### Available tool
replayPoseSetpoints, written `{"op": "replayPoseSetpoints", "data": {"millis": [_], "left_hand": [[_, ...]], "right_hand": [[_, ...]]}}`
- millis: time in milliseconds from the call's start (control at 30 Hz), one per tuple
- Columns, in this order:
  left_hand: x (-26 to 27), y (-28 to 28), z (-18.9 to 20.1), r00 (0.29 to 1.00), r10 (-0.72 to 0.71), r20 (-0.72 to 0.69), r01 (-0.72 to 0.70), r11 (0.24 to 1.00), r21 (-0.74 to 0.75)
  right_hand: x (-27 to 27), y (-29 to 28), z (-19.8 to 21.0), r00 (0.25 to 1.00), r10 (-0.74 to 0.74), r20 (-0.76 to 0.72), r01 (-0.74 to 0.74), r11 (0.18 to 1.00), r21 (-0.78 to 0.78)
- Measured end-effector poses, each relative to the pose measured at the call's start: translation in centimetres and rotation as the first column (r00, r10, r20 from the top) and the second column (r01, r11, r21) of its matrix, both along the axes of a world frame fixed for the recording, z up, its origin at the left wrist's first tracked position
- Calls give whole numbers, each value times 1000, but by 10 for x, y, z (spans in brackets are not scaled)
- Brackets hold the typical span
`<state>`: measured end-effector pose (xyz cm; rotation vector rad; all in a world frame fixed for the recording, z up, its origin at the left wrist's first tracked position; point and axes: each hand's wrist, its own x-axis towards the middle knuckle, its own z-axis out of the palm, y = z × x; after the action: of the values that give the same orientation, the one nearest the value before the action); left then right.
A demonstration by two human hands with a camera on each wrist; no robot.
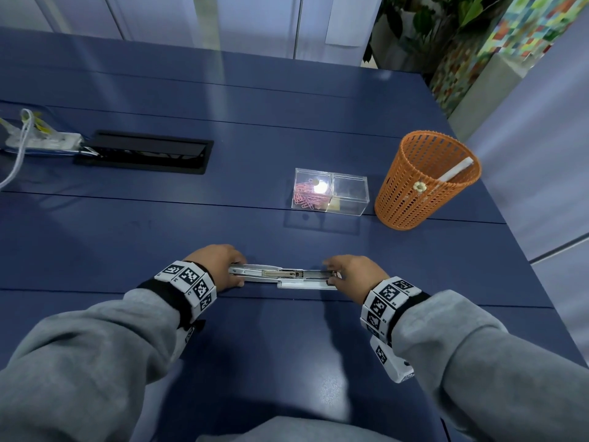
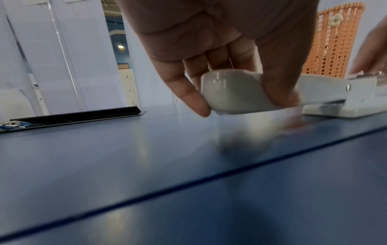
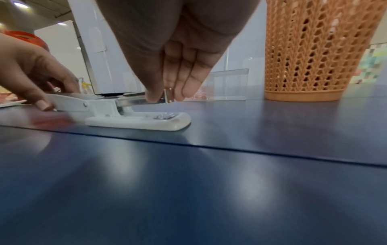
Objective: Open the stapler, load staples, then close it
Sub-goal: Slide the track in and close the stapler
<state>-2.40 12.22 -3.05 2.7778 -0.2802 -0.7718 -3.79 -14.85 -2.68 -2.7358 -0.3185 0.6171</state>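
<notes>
White plastic stapler (image 1: 283, 275) lies opened out flat, lengthwise left to right, near the front middle of the blue table (image 1: 127, 234). Left hand (image 1: 216, 266) grips the swung-back top cover (image 2: 232, 92) at the stapler's left end, thumb on the near side and fingers curled over the far side. Right hand (image 1: 353, 275) pinches the metal staple channel (image 3: 136, 100) at the stapler's right end between thumb and fingertips (image 3: 188, 89); that end sits raised above the white base (image 3: 138, 121), which rests flat on the table. Whether staples lie in the channel cannot be told.

Containers, from the stapler outward. Behind it and slightly right: clear plastic box (image 1: 331, 193) with two compartments. Left compartment holds pink paper clips (image 1: 307, 194); right compartment holds something small and pale, too indistinct to name. Right of the box, further from the stapler: orange mesh pen cup (image 1: 424, 183), upright, small flower ornament on its wall, one white stick-like item (image 1: 454, 170) leaning inside.

Far left behind the stapler: black cable hatch (image 1: 143, 153) set in the tabletop, lid raised, with a white power strip (image 1: 41, 141) and cord beside it.

Table is glossy, panel seams running across. Beyond its far edge: pale cabinet doors (image 1: 159, 17). At the far right: leafy plants (image 1: 430, 20) and a multicoloured patterned panel (image 1: 510, 36).
</notes>
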Motion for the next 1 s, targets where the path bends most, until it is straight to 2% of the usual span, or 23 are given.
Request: {"op": "replayPoseSetpoints", "data": {"millis": [133, 267, 433, 567, 766, 1000], "left_hand": [[-1, -2, 14, 998, 40, 54, -35, 995, -95], [1, -16, 31, 977, 159, 144, -115, 955, -273], [6, -47, 38, 970, 144, 196, -62, 926, -372], [13, -73, 39, 980, 55, 189, 19, 930, -367], [20, -107, 34, 981, -143, 128, 173, 948, -268], [25, -130, 15, 962, -264, 65, 272, 942, -195]], "right_hand": [[1, -4, -3, 997, -61, -47, 61, 998, -18], [4, -5, -9, 985, -160, -62, 163, 986, 39], [4, -12, -14, 976, -210, -53, 213, 975, 62], [5, -18, -15, 964, -251, -82, 257, 964, 66], [6, -21, -22, 947, -297, -127, 310, 945, 104], [3, -22, -21, 927, -352, -132, 371, 913, 172]]}}
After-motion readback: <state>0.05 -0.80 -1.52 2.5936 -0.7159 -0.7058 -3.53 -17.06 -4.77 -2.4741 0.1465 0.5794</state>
